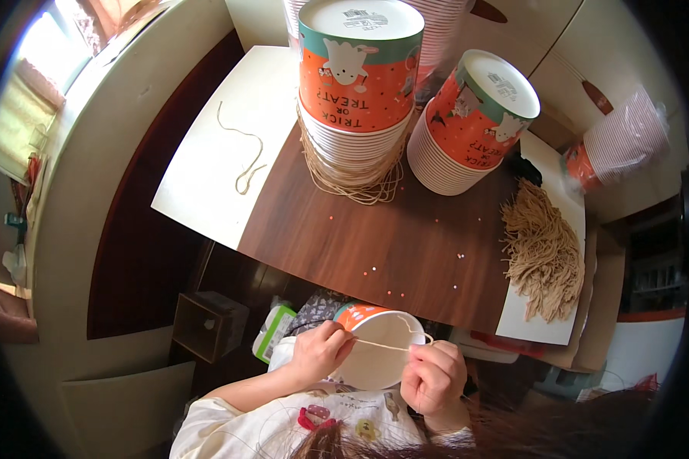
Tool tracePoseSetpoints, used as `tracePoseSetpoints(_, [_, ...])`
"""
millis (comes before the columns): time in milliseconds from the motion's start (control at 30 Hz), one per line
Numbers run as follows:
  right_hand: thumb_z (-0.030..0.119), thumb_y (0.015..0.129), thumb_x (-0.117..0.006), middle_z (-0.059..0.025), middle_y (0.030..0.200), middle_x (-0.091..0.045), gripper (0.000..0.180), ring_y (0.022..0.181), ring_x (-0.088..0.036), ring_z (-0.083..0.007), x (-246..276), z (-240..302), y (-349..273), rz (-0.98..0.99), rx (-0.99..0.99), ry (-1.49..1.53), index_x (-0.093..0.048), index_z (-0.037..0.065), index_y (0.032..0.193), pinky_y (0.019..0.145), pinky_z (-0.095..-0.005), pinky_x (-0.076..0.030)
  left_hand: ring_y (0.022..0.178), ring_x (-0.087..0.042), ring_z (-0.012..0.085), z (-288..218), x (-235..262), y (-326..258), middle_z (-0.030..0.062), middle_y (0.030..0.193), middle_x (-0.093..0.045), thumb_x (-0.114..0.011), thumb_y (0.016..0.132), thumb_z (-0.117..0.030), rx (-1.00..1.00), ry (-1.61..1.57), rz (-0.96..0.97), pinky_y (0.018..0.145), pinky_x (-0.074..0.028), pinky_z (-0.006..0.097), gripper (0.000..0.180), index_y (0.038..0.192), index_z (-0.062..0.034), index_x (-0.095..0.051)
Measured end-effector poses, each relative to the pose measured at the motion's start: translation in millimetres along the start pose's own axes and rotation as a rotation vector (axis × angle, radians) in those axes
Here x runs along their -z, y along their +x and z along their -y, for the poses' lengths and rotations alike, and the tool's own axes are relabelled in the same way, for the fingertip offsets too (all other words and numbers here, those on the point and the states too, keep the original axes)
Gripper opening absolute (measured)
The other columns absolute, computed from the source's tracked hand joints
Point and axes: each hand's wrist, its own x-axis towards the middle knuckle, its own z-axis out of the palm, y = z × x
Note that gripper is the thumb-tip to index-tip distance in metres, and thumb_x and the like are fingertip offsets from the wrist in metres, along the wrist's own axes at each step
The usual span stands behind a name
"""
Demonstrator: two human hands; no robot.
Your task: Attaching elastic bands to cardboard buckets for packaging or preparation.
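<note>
In my lap, below the table's near edge, an orange paper bucket (383, 367) lies with its white inside facing up toward me. A thin tan cord (380, 345) stretches across its mouth, and a loop of it curves by the rim near my right hand. My left hand (321, 352) pinches the cord at the bucket's left side. Closed fingers of my right hand (435, 376) grip the cord at the right side of the rim. Whether the cord passes through the bucket's wall I cannot tell.
On the brown table (344, 245) stand two upside-down bucket stacks, a taller stack (356, 84) ringed by cords (352, 183) and a shorter stack (475, 115). A heap of tan cords (543, 256) lies right, a single cord (259, 145) left. A cardboard box (210, 325) sits below.
</note>
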Motion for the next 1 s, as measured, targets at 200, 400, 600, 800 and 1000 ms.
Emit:
tracePoseSetpoints(200, [-0.007,0.068,-0.063,-0.0078,0.093,-0.058,0.032,0.072,-0.055,-0.0208,-1,-6,-2,-0.055,-0.089,0.011,-0.046,0.004,0.093,0.064,-0.0305,-0.047,0.055,-0.059,0.0206,6,-3,-2,0.0043,0.071,-0.059,-0.069,0.071,-0.014,0.067,-0.181,-0.025,0.047,-0.048,0.030,0.011,0.074,-0.0074,-0.061])
tracePoseSetpoints(400, [-0.008,0.068,-0.063,-0.0085,0.092,-0.060,0.031,0.069,-0.055,-0.0202,-1,-5,-4,-0.044,-0.092,0.071,-0.044,0.005,0.089,0.062,-0.0297,-0.047,0.055,-0.059,0.0215,7,-3,-1,0.0045,0.072,-0.059,-0.068,0.071,-0.012,0.049,-0.159,-0.038,0.047,-0.049,0.031,0.009,0.072,-0.0062,-0.062])
tracePoseSetpoints(600, [-0.007,0.068,-0.061,-0.0104,0.092,-0.060,0.028,0.068,-0.055,-0.0176,-2,3,-4,-0.023,0.091,0.071,-0.042,0.006,0.084,0.061,-0.0283,-0.047,0.053,-0.058,0.0217,4,-5,3,0.0044,0.074,-0.059,-0.067,0.071,-0.009,0.105,-0.123,-0.029,0.046,-0.048,0.032,0.006,0.071,-0.0062,-0.061])
tracePoseSetpoints(800, [0.001,0.074,-0.061,-0.0076,0.092,-0.060,0.017,0.070,-0.056,-0.0172,9,-3,5,-0.002,0.080,-0.024,-0.053,0.005,0.087,0.061,-0.0272,-0.048,0.050,-0.058,0.0221,6,-5,-1,0.0047,0.068,-0.058,-0.066,0.071,-0.012,0.100,0.023,0.027,0.044,-0.047,0.033,0.010,0.068,-0.0069,-0.058])
tracePoseSetpoints(1000, [0.004,0.073,-0.063,-0.0063,0.083,-0.057,0.017,0.073,-0.057,-0.0217,57,-23,2,0.155,-0.015,-0.410,-0.060,0.004,0.090,0.063,-0.0332,-0.048,0.048,-0.057,0.0222,-1,40,24,0.0062,0.058,-0.057,-0.064,0.070,-0.010,0.042,-0.061,0.062,0.045,-0.047,0.033,0.008,0.065,-0.0073,-0.058])
